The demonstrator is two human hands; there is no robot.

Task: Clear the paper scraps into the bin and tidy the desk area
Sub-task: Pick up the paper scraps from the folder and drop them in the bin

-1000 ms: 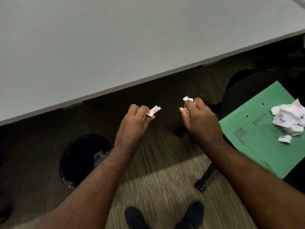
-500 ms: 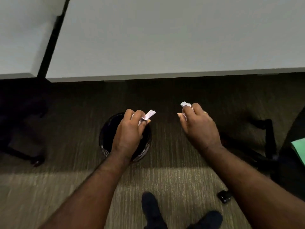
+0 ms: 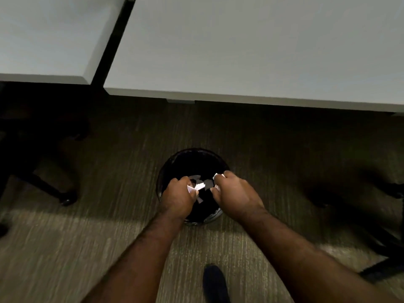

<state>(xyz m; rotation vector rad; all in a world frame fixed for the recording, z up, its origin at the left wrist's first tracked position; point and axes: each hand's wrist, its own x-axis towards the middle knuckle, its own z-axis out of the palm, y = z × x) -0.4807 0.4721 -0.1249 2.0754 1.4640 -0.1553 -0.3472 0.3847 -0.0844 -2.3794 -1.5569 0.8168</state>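
A round black bin (image 3: 175,159) stands on the carpet in front of the white desk (image 3: 251,51). Both my hands are over its mouth. My left hand (image 3: 178,199) is closed on a white paper scrap (image 3: 195,188) that sticks out past the fingers. My right hand (image 3: 236,194) is closed on another white paper scrap (image 3: 218,176), of which only small bits show above and beside the fingers. Pale scraps (image 3: 194,177) lie inside the bin, partly hidden by my hands.
A second white desk (image 3: 43,36) sits at the left, with a dark gap between the two. A chair base and castor (image 3: 65,199) stand at the left, another chair base (image 3: 389,248) at the right. My shoe (image 3: 215,283) is below the bin.
The view has swung left, so the green folder and its crumpled paper have gone from sight. The bin now sits in the middle, and both hands have come together over it, still holding scraps.
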